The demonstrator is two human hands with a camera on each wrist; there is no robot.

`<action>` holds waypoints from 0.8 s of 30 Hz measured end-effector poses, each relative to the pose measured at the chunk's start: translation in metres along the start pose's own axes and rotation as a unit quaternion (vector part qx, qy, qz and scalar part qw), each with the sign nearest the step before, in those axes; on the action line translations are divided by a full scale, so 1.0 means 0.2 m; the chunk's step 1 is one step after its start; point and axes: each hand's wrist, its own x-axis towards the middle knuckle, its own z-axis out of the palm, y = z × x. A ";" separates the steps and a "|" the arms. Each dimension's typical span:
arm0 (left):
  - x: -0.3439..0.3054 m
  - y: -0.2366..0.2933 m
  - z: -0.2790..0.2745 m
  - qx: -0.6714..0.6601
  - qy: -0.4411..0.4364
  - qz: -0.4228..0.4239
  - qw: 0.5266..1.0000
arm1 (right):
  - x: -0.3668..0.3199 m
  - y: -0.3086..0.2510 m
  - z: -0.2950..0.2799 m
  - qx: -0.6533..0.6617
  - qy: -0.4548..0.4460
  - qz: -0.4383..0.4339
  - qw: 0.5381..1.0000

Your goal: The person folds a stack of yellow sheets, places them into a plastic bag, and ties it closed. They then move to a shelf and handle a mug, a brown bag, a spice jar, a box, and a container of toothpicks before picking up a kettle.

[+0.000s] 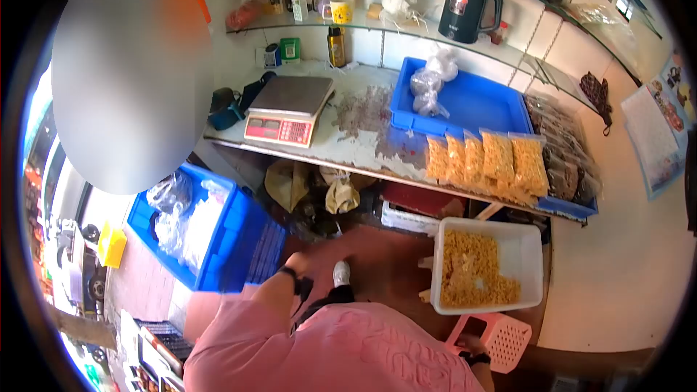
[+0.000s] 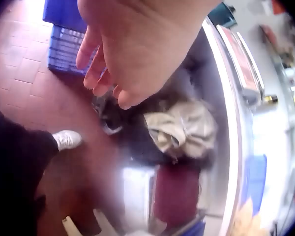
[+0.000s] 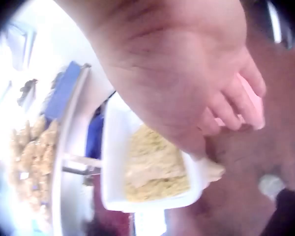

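Note:
My left hand hangs loosely with bent fingers and holds nothing. In the left wrist view it overlaps a blue crate and sits above a beige cloth bag under the counter. Low at my right side, my right hand has relaxed, slightly bent fingers. Its fingers overlap a pink plastic stool, most of which the hand hides in the right wrist view. Nearest beyond that hand stands a white tub partly filled with small yellow snack pieces.
On the counter are a scale, a blue tray and several filled snack bags. Shelves above hold a kettle and jars. A blue bin with plastic bags stands at left, near another person.

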 end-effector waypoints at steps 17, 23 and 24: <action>-0.05 -0.61 -0.95 -0.708 0.168 -0.256 0.636 | -0.70 -4.54 0.82 -0.309 0.212 -0.731 0.570; 0.16 -0.46 -1.41 -0.644 0.289 -0.103 0.701 | -0.30 -5.40 0.75 -0.324 0.399 -0.718 0.469; 0.18 -0.42 -1.49 -0.665 0.287 -0.084 0.685 | -0.19 -5.54 0.72 -0.329 0.412 -0.719 0.452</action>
